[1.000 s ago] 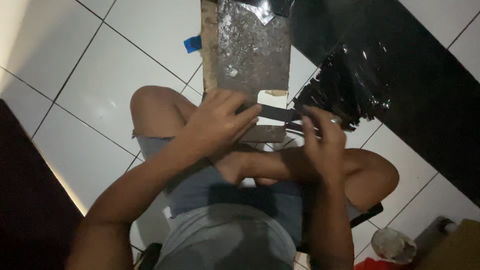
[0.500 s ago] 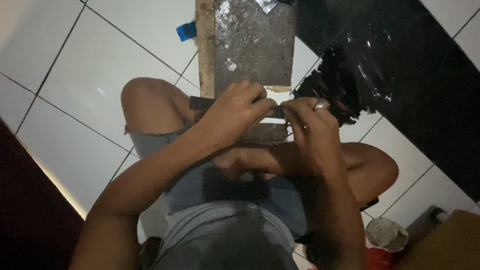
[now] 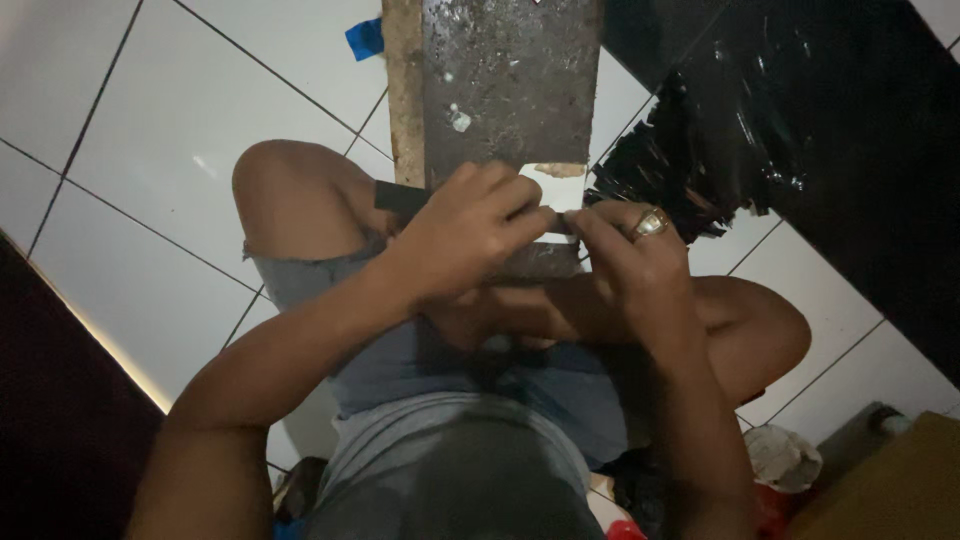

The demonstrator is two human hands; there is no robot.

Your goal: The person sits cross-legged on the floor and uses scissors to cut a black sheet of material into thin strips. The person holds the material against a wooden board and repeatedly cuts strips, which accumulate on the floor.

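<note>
Both hands pinch a dark strip: the left hand and the right hand meet at the near end of the metal plate, gripping the strip.

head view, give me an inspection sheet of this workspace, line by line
surface: white tiled floor with dark grout lines; the person sits on it, knees spread.
job's things: grey speckled metal plate on a wooden board; a small white piece pinched between both hands at the plate's near edge; a dark flat strip sticks out by the left hand.
clutter: blue scrap beside the board; black shiny sheeting with a ragged edge; crumpled white wad at lower right.
hands: left hand and right hand, which wears a ring, both closed on the white piece.
cables: nothing seen.
surroundings: dim light; dark area at left.
</note>
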